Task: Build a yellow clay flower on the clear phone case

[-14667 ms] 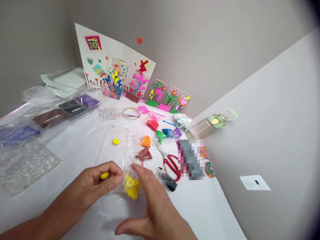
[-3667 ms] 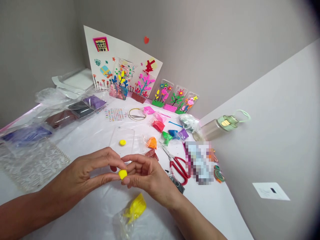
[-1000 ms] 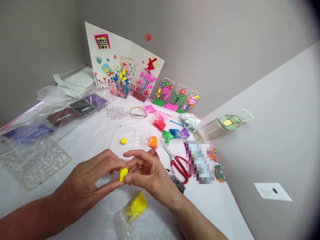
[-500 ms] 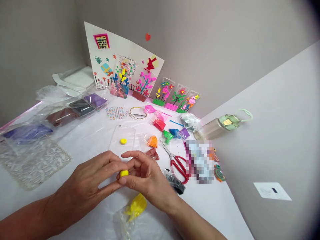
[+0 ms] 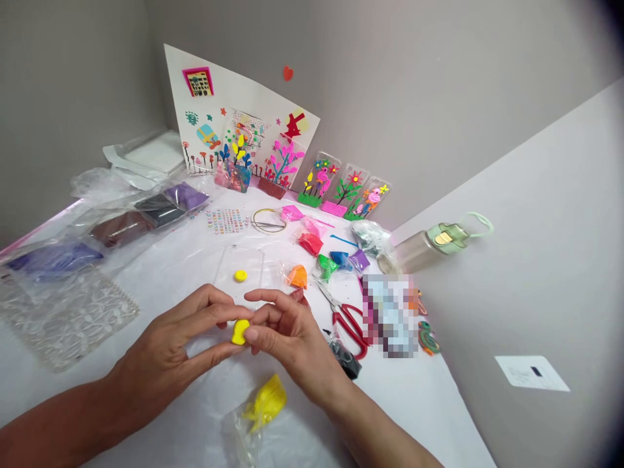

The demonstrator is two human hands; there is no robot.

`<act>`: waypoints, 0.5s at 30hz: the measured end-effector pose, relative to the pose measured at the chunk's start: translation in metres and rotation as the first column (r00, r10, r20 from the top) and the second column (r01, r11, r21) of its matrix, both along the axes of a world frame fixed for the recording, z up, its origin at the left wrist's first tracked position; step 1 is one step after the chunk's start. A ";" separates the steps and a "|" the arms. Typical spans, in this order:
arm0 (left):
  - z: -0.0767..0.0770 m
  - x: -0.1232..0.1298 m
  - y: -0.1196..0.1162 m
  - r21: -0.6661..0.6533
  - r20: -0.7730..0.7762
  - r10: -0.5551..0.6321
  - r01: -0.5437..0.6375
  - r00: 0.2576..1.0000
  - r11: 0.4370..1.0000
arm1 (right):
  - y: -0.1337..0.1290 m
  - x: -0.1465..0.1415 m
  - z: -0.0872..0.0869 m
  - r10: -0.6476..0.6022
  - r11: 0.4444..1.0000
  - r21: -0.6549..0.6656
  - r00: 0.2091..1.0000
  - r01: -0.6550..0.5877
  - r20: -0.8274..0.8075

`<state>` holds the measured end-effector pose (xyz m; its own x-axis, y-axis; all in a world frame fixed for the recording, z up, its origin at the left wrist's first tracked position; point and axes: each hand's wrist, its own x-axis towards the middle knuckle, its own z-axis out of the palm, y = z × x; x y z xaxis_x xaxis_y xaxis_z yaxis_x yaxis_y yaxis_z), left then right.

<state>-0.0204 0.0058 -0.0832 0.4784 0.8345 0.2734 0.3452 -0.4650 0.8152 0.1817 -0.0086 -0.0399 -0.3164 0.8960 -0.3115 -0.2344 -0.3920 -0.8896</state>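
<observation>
A small lump of yellow modelling clay [image 5: 239, 332] is pinched between both hands above the table. My left hand [image 5: 180, 341] grips it from the left, thumb below and index finger above. From the right, my right hand [image 5: 287, 344] presses its thumb and fingers against the same lump. Just beyond the fingers lies a clear phone case [image 5: 253, 260], with a flat round piece of yellow clay [image 5: 240, 276] on it. Nearer to me, below the hands, rests a plastic bag of yellow clay [image 5: 267, 400].
Red-handled scissors [image 5: 348, 325] and a bag of black clay [image 5: 345, 357] lie right of my right hand. Several coloured clay packets [image 5: 310, 244] sit behind them. A water bottle [image 5: 429, 247] is at the right. Decorated phone cases [image 5: 319, 179] lean against the back wall.
The yellow lump has turned between my fingers and now looks taller and more exposed. My fingers have shifted slightly upward around it. Things on the table have stayed put.
</observation>
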 end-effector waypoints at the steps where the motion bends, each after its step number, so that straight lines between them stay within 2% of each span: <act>1: 0.000 0.000 0.001 0.000 -0.006 0.001 -0.001 1.000 1.000 | 0.000 0.000 -0.001 -0.012 1.000 0.001 1.000 0.012 -0.003; 6: 0.001 0.001 0.002 0.000 0.016 0.002 -0.002 1.000 1.000 | 0.001 -0.001 -0.005 -0.051 0.998 0.029 0.999 0.050 0.019; 10: -0.004 0.000 0.003 0.065 -0.024 -0.004 0.006 1.000 0.998 | 0.001 -0.003 -0.006 -0.054 0.999 -0.010 0.998 0.053 -0.028; 15: -0.024 -0.008 0.005 0.187 -0.092 0.162 -0.142 0.983 0.972 | 0.001 -0.006 -0.007 -0.125 0.992 -0.031 0.992 0.124 -0.027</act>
